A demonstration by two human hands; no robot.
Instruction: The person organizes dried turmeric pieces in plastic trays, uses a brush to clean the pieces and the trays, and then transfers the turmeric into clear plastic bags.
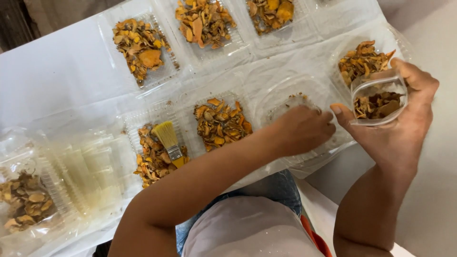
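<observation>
Sitting at the far left, a clear plastic bag (pixel 26 202) is holding brownish dried pieces, and just beside it a stack of empty clear trays (pixel 88 169) is resting on the white table (pixel 57 71). Moving right, a small brush (pixel 170 142) with pale bristles and a yellow handle is lying on a tray of orange dried pieces (pixel 154 157), next to another filled tray (pixel 221 123); three more filled trays (pixel 204 21) are lining the far edge. No labels are showing on any package.

The left hand (pixel 302 129) is reaching into a nearly empty tray (pixel 290 102), fingers curled down onto its floor; whether it is pinching any pieces cannot be told. The right hand (pixel 397 128) is gripping a small clear cup (pixel 378 102) part-filled with dried pieces, thumb and fingers wrapped round its rim, just in front of a round tub (pixel 364 62) of the same pieces.

Judging by this, a portion is being laid into that tray; adding more would seem to call for a level cup and a gentle touch on the brittle pieces
</observation>
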